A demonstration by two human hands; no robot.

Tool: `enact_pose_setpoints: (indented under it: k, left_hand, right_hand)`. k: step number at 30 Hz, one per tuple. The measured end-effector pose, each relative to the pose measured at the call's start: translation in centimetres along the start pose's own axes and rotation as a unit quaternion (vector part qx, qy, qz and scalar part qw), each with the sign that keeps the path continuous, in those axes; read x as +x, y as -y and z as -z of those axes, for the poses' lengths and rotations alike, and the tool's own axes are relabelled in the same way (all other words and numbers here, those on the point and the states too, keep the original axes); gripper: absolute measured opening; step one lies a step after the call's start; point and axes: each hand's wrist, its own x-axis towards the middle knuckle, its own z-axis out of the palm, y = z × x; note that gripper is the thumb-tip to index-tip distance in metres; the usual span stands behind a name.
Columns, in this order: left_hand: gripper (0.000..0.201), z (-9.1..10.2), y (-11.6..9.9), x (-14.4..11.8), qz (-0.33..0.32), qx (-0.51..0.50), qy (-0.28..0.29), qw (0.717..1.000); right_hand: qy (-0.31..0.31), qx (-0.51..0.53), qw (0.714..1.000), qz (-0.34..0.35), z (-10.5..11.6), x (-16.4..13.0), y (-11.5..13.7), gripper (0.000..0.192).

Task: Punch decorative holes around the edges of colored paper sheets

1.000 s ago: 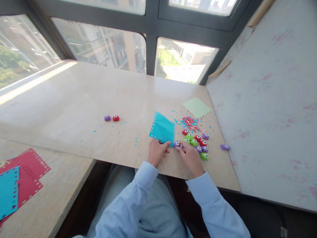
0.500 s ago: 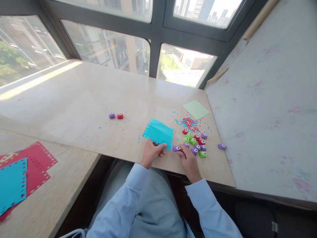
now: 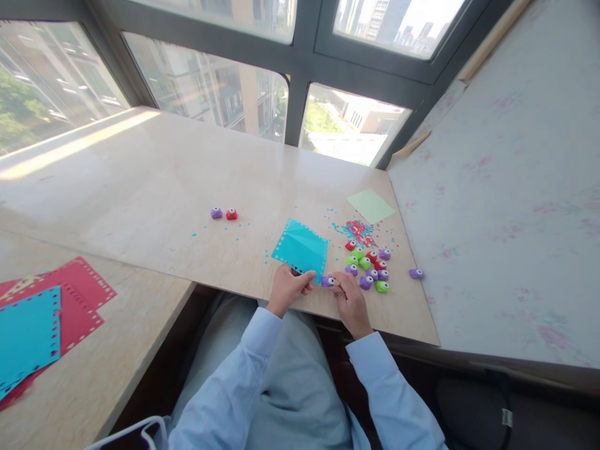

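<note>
Turquoise paper, cut into a sheet with small punched holes along its edges, lies on the pale marbled counter (image 3: 154, 181); this turquoise sheet (image 3: 302, 245) is the landmark here. At its near edge the left hand (image 3: 289, 290) has thumb and fingers pinched on the paper. Just beside its near right corner, the right hand (image 3: 352, 301) is closed around a purple craft punch (image 3: 327, 281) with a round eye-like spot. I cannot tell whether the corner sits inside the punch's slot. The two hands are near each other but not touching.

Right of the sheet stands a cluster of red, green and purple punches (image 3: 365, 263), with red and blue confetti (image 3: 359, 232) scattered behind it. Farther back to the sheet's right lies a pale green sheet (image 3: 372, 206). A lone purple punch (image 3: 415, 274) rests well to the sheet's right. Left of the sheet, another purple punch (image 3: 216, 213) and a red punch (image 3: 231, 214) stand side by side. Well to its left, red punched sheets (image 3: 87, 284) lie partly under a second blue sheet (image 3: 28, 334).
</note>
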Motion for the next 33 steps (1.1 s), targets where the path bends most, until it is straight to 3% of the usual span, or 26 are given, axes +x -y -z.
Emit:
enact_pose_setpoints:
  k: [9, 17, 33]
  left_hand:
    - [0.03, -0.1, 0.25, 0.12, -0.025, -0.043, -0.006, 0.999]
    - [0.028, -0.21, 0.03, 0.45, -0.01, -0.041, -0.007, 0.999]
    - [0.022, 0.04, -0.64, 0.2, 0.016, -0.06, 0.048, 0.997]
  right_hand:
    - [0.005, -0.017, 1.0, -0.012, 0.02, -0.02, 0.48, 0.03]
    - [0.004, -0.021, 1.0, -0.008, -0.03, -0.1, 0.34, 0.03]
    - [0.001, -0.025, 1.0, -0.006, -0.08, -0.18, 0.37, 0.03]
